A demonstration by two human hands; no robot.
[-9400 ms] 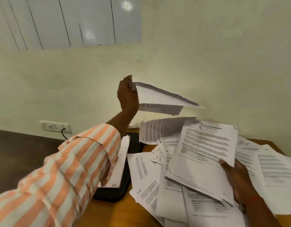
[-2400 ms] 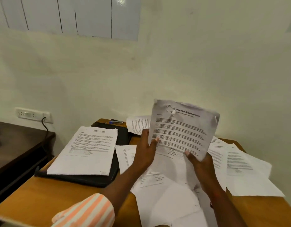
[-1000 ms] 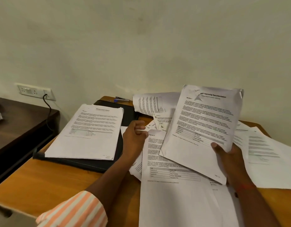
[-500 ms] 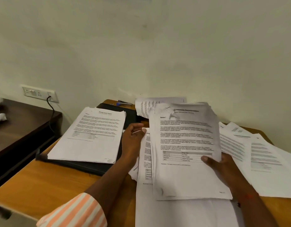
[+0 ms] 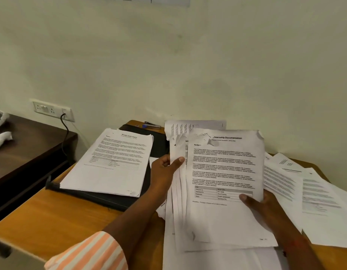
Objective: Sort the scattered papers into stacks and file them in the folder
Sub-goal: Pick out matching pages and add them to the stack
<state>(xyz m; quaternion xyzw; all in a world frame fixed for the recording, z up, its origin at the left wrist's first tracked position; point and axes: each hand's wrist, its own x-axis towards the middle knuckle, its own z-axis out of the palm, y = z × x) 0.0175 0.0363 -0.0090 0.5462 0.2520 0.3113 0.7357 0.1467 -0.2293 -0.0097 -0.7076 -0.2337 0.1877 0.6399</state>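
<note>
Both hands, left hand (image 5: 165, 170) and right hand (image 5: 260, 205), grip a fanned bundle (image 5: 223, 182); sorting underway, squaring its edges likely next.

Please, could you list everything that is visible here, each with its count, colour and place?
bundle of white printed paper sheets: one, white, held over the table centre; top page titled Internship Documentation
flat stack of white printed sheets: one, white, on the folder
black folder: one, black, table's left part
loose white printed sheets: several, white, table's right side
orange-brown wooden table: one, foreground
dark brown side table: one, far left
white wall socket: one, left wall
small blue and silver item: one, table's back edge; unidentifiable
left hand: holds bundle's left edge
right hand: holds bundle's lower right
orange-and-white striped sleeve: left arm
</note>
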